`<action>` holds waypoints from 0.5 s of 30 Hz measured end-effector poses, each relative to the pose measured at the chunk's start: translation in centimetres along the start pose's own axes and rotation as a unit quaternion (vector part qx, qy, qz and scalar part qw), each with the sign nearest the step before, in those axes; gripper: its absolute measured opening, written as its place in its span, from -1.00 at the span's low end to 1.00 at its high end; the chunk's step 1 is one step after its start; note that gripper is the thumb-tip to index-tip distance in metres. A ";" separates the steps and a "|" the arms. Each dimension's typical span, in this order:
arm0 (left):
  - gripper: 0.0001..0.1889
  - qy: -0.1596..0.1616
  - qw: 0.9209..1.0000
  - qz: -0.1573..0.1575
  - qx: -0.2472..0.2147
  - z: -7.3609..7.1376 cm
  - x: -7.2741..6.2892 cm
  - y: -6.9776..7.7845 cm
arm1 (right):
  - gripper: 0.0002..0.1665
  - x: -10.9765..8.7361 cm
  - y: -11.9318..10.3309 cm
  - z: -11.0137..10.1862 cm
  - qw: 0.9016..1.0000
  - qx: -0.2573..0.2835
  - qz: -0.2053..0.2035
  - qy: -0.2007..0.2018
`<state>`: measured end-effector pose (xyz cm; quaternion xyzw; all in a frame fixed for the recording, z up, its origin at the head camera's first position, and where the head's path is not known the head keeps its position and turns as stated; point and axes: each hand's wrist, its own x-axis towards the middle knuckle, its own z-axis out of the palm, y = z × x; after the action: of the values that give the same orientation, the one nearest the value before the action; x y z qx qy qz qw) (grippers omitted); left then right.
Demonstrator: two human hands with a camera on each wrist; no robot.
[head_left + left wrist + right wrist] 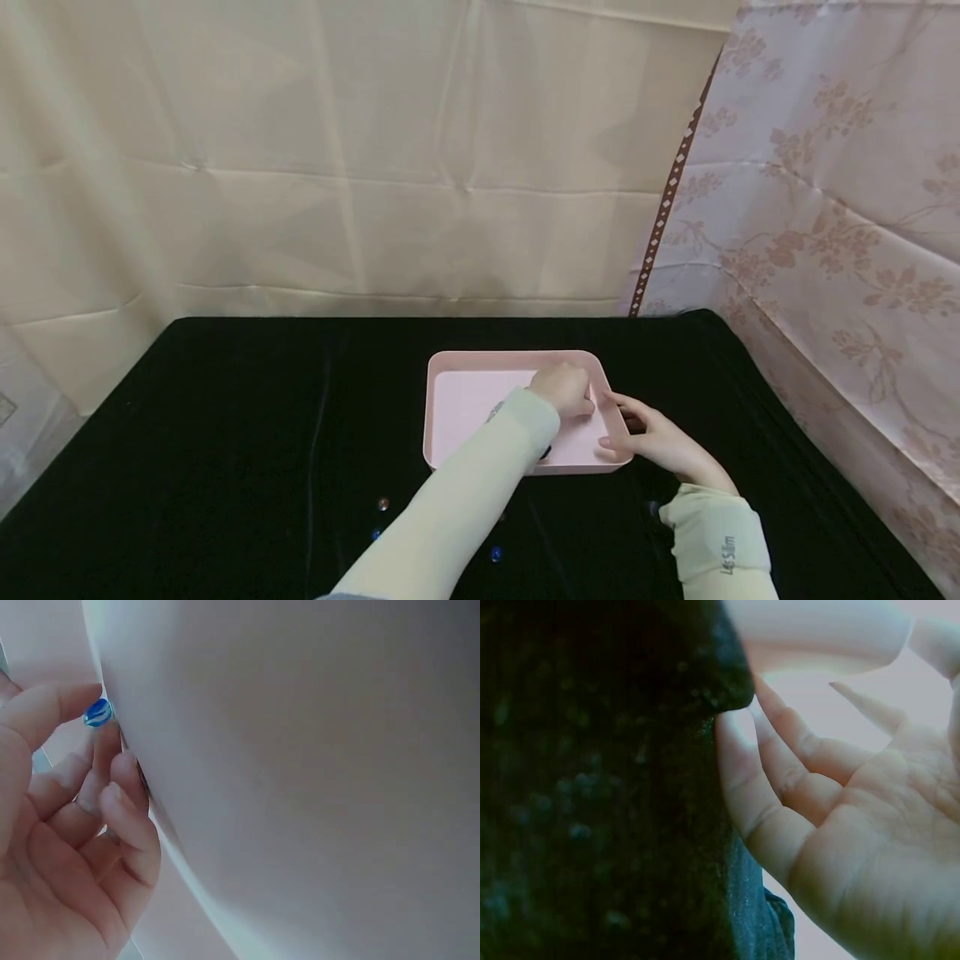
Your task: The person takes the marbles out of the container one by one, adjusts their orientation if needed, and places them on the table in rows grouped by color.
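A pink rectangular tray (465,358) stands on the black cloth. My left hand (564,390) reaches over it, fingers down inside near its right end. In the left wrist view, a blue and white glass marble (98,713) sits between that hand's thumb and fingertip, close against the tray's pale floor. The other fingers curl beside it. With my right hand (660,437) I grip the tray's right wall, thumb over the rim and fingers outside. The right wrist view shows those fingers (769,817) low beside the dark cloth, under the tray's edge.
In front of the tray lie a brownish marble (383,504), a blue marble (496,553) and another blue marble (376,534) beside my left sleeve (450,500). A cream curtain (337,167) hangs behind the black cloth (225,433), a floral curtain (840,208) at the right.
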<state>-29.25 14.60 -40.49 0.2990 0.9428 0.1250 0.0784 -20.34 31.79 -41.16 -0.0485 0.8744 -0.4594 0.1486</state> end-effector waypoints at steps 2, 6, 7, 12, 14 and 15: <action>-0.82 -0.004 0.999 -0.007 -0.032 -0.3 -0.3 -0.3 | -0.05 0.0 0.0 0.0 1.000 -0.001 0.002 -0.001; -0.86 -0.008 0.994 -0.030 -0.106 -1.2 -0.9 -0.9 | -0.06 0.1 -0.2 0.1 1.000 -0.001 0.003 -0.002; -0.86 -0.010 0.992 -0.037 -0.123 -1.4 -0.9 -1.1 | -0.06 0.1 -0.2 0.1 1.000 -0.001 0.004 0.000; -0.81 -0.006 0.990 -0.046 -0.131 -2.7 -0.9 -1.7 | -0.04 0.1 -0.3 0.1 1.000 -0.003 0.010 0.000; -0.81 0.005 0.993 -0.032 -0.117 -3.2 -0.9 -1.9 | -0.04 0.1 -0.2 0.1 1.000 -0.003 0.011 -0.001; -0.82 0.012 0.994 -0.024 -0.110 -3.5 -1.0 -1.9 | -0.04 0.0 -0.2 0.1 1.000 -0.003 0.010 -0.002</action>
<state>-30.30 11.84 -37.63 0.2645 0.9310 0.2300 0.1022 -20.35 31.61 -41.11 -0.0411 0.8758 -0.4554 0.1545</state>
